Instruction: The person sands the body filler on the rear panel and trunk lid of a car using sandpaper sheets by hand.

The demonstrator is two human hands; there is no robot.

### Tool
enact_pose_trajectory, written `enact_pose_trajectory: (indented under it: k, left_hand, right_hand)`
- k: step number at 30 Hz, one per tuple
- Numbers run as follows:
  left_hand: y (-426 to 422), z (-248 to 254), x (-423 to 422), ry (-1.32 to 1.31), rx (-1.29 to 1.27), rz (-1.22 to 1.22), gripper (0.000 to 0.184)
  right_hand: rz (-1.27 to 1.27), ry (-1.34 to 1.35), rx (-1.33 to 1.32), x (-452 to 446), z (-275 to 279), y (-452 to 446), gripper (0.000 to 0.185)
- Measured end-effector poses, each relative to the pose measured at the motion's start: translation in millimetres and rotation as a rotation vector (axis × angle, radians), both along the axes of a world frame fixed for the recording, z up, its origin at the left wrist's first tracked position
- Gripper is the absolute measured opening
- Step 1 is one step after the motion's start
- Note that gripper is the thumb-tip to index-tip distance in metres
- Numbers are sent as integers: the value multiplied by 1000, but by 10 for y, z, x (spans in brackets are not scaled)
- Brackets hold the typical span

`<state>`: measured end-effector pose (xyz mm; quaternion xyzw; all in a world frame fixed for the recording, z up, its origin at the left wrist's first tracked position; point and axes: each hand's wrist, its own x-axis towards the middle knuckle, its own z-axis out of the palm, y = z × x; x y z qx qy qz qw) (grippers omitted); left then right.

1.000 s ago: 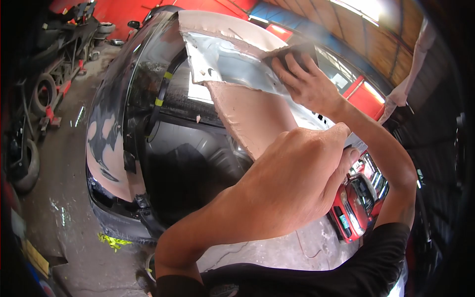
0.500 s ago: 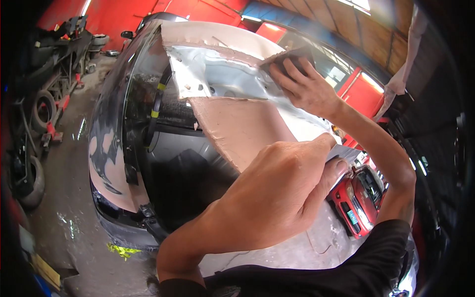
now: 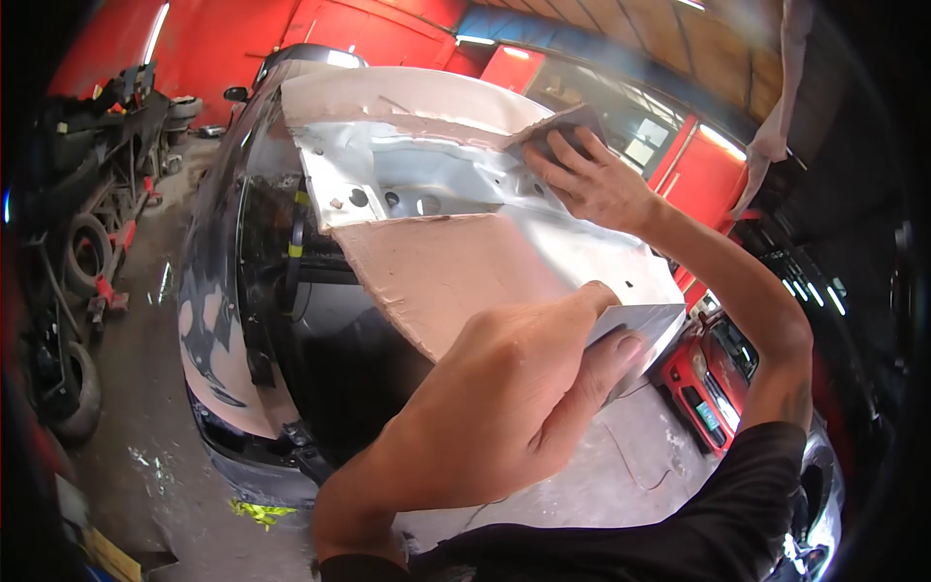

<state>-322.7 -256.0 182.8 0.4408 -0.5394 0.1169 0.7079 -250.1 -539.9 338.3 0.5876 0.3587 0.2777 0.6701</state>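
Note:
A large car body panel [image 3: 456, 254], pinkish filler over bare white metal with a holed recess, stretches before me against a dark car [image 3: 335, 325]. My left hand [image 3: 495, 398], in the foreground, is closed with thumb and fingers pinching a flat grey metal sheet [image 3: 645, 316] near the panel's lower right corner; whether this sheet is separate from the panel I cannot tell. Farther off, my right hand [image 3: 596, 179] lies with fingers bent over a dark brown flat pad [image 3: 580, 124], which touches the panel's upper right edge. The pad's underside is hidden.
A red car [image 3: 713, 383] stands to the lower right. Along the left wall are a rack with dark parts [image 3: 126, 116], loose tyres [image 3: 89, 254] and red jacks [image 3: 109, 299]. A bright yellow-green scrap [image 3: 262, 511] lies by the dark car's bumper.
The panel, the dark car and my left hand appear lower and further left. More of the panel's lower right corner shows. The pad stays at the upper edge under my right hand.

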Motion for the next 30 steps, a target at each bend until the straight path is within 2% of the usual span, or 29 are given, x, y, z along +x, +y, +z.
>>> enact_pose_trajectory:
  k: [6,9,12,14,16,18,25,30]
  left_hand:
    - [8,52,-75,85,-30,34,24]
    - [20,58,-75,90,3,70,27]
    - [111,114,-144,211,112,55,30]
    - [93,77,-162,251,93,78,33]
    - [63,49,-127,175,44,116,28]
    - [38,27,-62,-18,-32,166,17]
    - [43,49,-99,20,-33,232,16]
    - [2,13,-196,115,-94,289,18]
  right_hand:
    - [12,-11,39,21,1,-217,28]
    - [-32,-13,34,2,8,-310,29]
    - [-55,-3,40,-3,11,-390,31]
    - [-54,-5,41,-6,10,-428,33]
    - [-50,-16,31,-11,6,-458,36]
    - [-12,-14,87,33,-8,-527,39]
    - [-6,-17,190,89,-79,-735,51]
    - [19,-28,164,64,-79,-858,48]
